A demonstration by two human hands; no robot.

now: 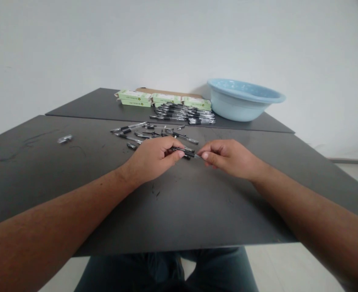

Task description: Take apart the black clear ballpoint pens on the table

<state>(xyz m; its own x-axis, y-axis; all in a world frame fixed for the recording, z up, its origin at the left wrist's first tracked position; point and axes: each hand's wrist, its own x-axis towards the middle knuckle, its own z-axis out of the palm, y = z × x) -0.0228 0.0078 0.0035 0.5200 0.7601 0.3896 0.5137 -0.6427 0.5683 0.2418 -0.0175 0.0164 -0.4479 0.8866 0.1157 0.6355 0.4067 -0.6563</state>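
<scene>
My left hand (157,157) is closed around the barrel of a black-gripped pen (188,153) above the middle of the table. At the pen's right end, my right hand (227,157) pinches the tip between thumb and fingers. Whether a separate small part sits in that pinch is too small to tell. Just beyond my left hand, several loose pens and pen parts (127,128) lie scattered, some of them hidden behind its fingers. A heap of clear and black pens (179,112) lies farther back.
Pale green boxes (134,98) are stacked along the back, by the heap. A light blue basin (236,105) stands at the back right. To the left, a small clear plastic bundle (65,139) lies on the dark grey table (106,227). A seam crosses the tabletop before the heap.
</scene>
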